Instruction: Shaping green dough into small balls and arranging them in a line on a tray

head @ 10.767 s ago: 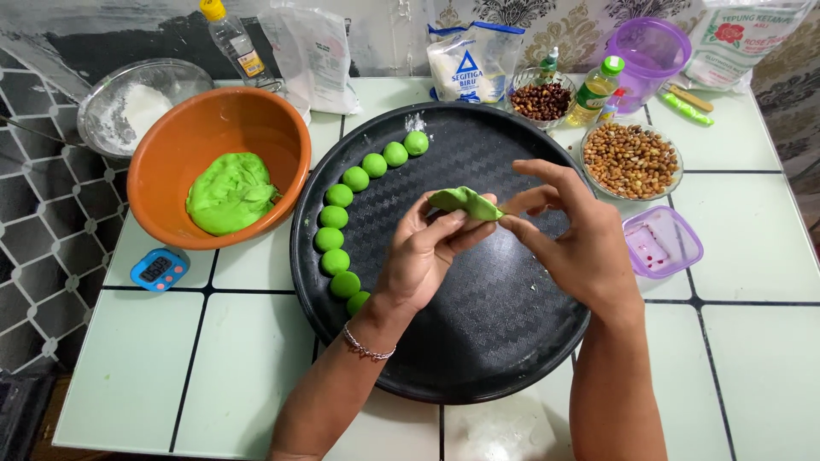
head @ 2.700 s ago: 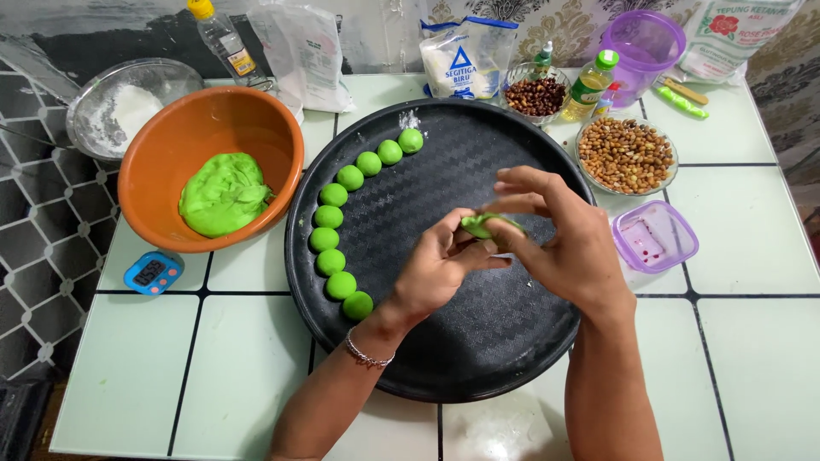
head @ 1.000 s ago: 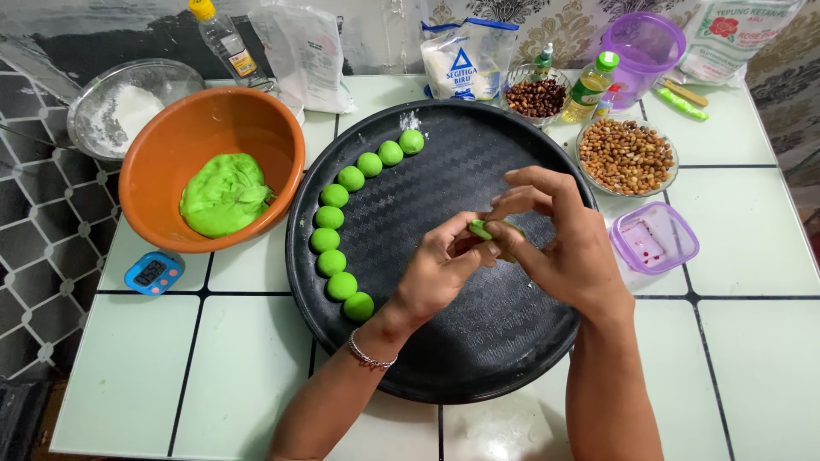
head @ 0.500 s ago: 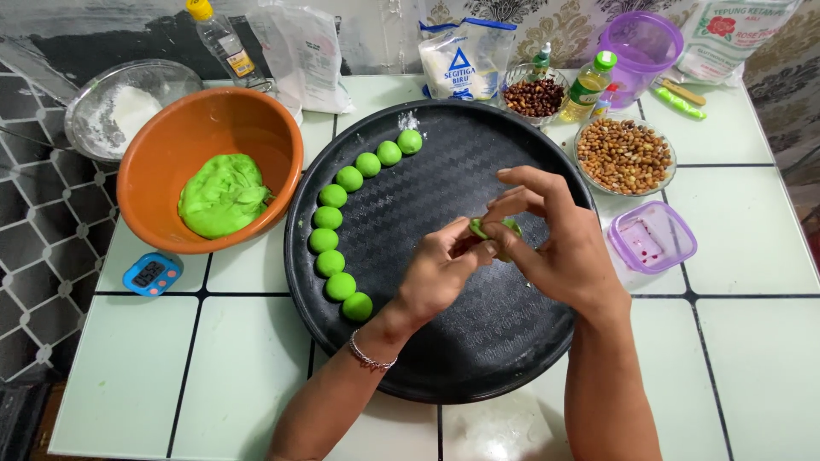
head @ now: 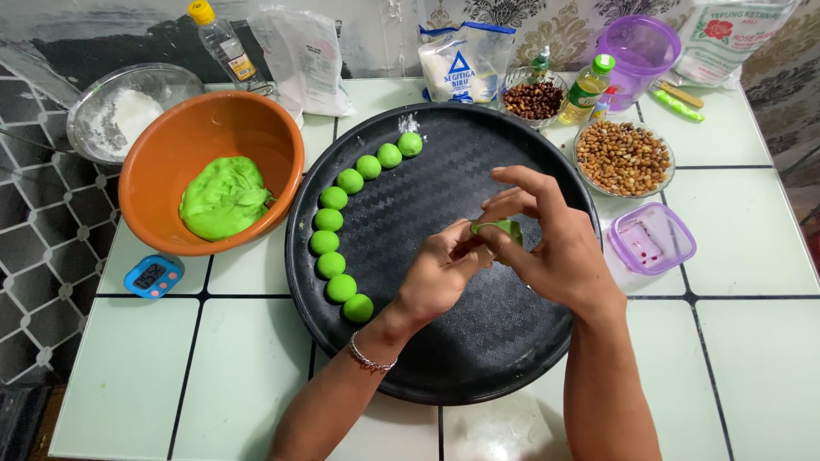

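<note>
Both my hands meet over the middle of a round black tray (head: 478,358). My left hand (head: 436,277) and my right hand (head: 555,252) pinch one small piece of green dough (head: 504,228) between their fingertips; most of it is hidden by the fingers. Several finished green dough balls (head: 333,241) lie in a curved row along the tray's left rim. An orange bowl (head: 154,162) to the left holds a lump of green dough (head: 224,198).
A blue digital scale (head: 154,276) lies by the orange bowl. At the back stand a metal bowl of white flour (head: 111,115), an oil bottle (head: 220,38), bags, a bowl of peanuts (head: 623,156), a bowl of dark beans (head: 534,98) and purple containers (head: 653,239).
The flat green dough piece has been folded up smaller between my fingertips. One more ball has joined the row on the tray since the earliest frame.
</note>
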